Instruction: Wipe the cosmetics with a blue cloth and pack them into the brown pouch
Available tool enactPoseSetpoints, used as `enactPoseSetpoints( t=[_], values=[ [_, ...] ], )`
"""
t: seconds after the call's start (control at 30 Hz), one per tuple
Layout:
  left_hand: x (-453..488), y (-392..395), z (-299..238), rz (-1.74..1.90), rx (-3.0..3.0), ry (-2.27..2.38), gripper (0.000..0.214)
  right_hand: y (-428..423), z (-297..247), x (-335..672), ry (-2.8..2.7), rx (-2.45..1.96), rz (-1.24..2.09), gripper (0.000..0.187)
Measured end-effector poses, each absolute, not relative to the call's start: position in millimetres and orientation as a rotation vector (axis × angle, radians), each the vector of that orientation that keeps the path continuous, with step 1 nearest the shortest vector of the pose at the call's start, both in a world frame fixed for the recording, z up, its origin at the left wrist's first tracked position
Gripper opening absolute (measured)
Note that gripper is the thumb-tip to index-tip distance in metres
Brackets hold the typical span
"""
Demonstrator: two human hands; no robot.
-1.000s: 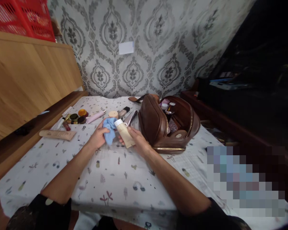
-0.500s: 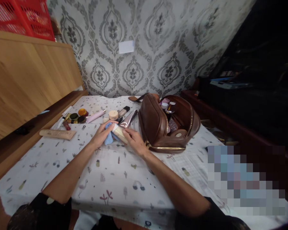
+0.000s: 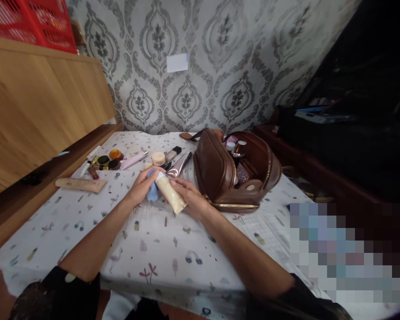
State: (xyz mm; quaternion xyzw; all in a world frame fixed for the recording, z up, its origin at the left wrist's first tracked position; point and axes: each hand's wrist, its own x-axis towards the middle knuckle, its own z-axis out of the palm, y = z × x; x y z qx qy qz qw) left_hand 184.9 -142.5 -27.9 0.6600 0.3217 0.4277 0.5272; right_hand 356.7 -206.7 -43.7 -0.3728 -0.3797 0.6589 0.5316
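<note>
A pale yellow squeeze tube [image 3: 172, 195] with a white cap is held over the middle of the table, its flat end tilted down to the right. My left hand [image 3: 142, 183] is closed on a light blue cloth [image 3: 152, 191], with its fingertips at the capped end of the tube. My right hand [image 3: 191, 195] grips the tube from the right side; some of its fingers are hidden behind the tube. Just beyond my hands lie a silvery-pink tube [image 3: 180, 166] with a black cap, a round beige jar [image 3: 158, 158] and a foundation bottle [image 3: 173, 154].
An open brown leather bag [image 3: 216, 173] with cosmetics inside stands right of my hands. To the left lie a beige tube [image 3: 82, 184], a lilac tube [image 3: 133, 160] and several small pots on the patterned cloth [image 3: 173, 249]. A wooden cabinet [image 3: 46, 98] borders the left side.
The pale tube has swung so its flat end points further down toward me, showing more of its surface. My right hand has shifted slightly right and its fingers have straightened along the tube.
</note>
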Motion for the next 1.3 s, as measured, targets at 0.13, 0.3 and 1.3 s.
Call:
enactPoseSetpoints(
  t=[0.13, 0.3, 1.3],
  values=[
    [187.3, -145.1, -25.1, 1.023, 1.529, 0.755, 0.047, -206.8, -40.5, 356.8, -0.912, -0.880, 1.621, 0.059],
    [187.3, -142.3, -28.2, 1.085, 1.586, 0.832, 0.045, -205.5, -44.6, 357.8, -1.321, -1.171, 1.201, 0.058],
    [195.8, -152.7, -35.8, 1.085, 1.835, 0.780, 0.062, -203.7, -52.4, 356.2, -1.201, -1.018, 1.273, 0.054]
  ],
)
